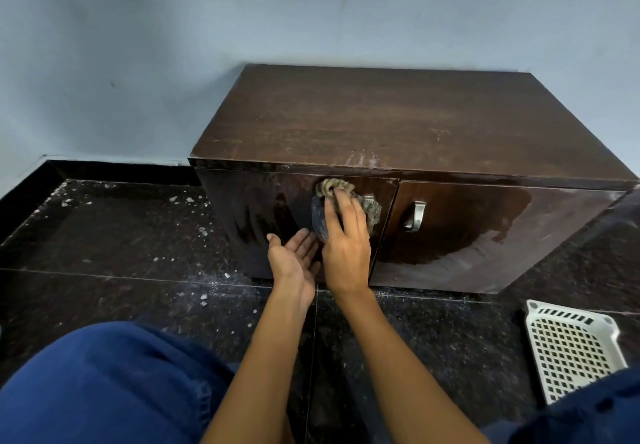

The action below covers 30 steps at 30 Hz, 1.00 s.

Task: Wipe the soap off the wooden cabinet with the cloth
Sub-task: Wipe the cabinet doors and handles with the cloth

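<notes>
A low dark wooden cabinet [398, 125] stands against the wall, with two front doors. My right hand [346, 239] presses a crumpled cloth [334, 187] flat against the left door, fingers straight on it. The cloth is beige with a darker blue-grey part. My left hand [292, 256] is just left of it, palm turned up and fingers relaxed, holding nothing. The right door has a metal handle [415, 217] and pale soapy streaks around a darker wet patch. Whitish smears mark the front edge of the cabinet top.
A white plastic lattice basket [571, 350] lies on the dark tiled floor at the lower right. Small white bits of debris [204, 300] are scattered on the floor to the left. My knees in blue fabric fill the bottom corners.
</notes>
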{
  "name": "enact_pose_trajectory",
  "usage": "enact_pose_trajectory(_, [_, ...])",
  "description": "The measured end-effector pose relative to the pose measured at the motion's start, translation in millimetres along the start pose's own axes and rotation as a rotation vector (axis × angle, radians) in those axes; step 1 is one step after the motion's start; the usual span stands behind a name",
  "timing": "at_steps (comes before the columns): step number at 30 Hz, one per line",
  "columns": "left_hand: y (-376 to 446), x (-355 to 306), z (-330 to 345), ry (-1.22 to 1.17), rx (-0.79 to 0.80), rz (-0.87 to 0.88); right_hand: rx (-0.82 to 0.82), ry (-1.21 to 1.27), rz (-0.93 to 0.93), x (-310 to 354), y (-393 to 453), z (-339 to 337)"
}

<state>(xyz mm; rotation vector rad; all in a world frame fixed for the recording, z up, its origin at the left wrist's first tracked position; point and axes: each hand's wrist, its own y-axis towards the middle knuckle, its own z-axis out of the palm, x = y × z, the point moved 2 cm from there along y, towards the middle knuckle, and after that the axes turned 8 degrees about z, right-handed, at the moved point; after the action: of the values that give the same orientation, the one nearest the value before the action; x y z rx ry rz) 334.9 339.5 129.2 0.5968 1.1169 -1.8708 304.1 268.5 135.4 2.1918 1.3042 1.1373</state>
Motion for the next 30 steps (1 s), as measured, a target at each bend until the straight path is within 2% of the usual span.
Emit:
enact_pose_trajectory(3, [0, -7, -2, 0.025, -0.032, 0.041, 0.044, -0.016, -0.023, -3, -9, 2])
enact_pose_trajectory(6, [-1, -14, -1, 0.092, -0.052, 0.117, -0.048, 0.059, 0.101, -5, -4, 1])
enact_pose_trajectory(8, [-2, -18, 2, 0.147, -0.05, 0.167, -0.075, 0.079, 0.118, -1, 2, -1])
enact_pose_trajectory(13, [-2, -23, 11, 0.247, -0.007, 0.233, 0.132, -0.038, 0.052, -8, -14, 4])
enact_pose_trajectory(15, [-2, -23, 14, 0.284, 0.008, 0.232, 0.154, -0.035, 0.113, -13, -21, 5])
enact_pose_trajectory(18, [-2, -26, 15, 0.282, 0.018, 0.228, 0.04, 0.112, 0.21, -7, -17, 3])
enact_pose_trajectory(21, [-2, -29, 14, 0.239, 0.025, 0.213, -0.034, 0.145, 0.135, 9, 0, 1])
enact_pose_trajectory(26, [0, -35, 15, 0.199, 0.034, 0.196, 0.108, -0.036, -0.029, 4, -10, 10])
enact_pose_trajectory(28, [-1, -36, 15, 0.198, 0.035, 0.189, 0.157, -0.054, 0.029, -5, -21, 14])
enact_pose_trajectory(30, [-1, -37, 15, 0.201, 0.056, 0.187, 0.092, -0.018, 0.128, -8, -23, 13])
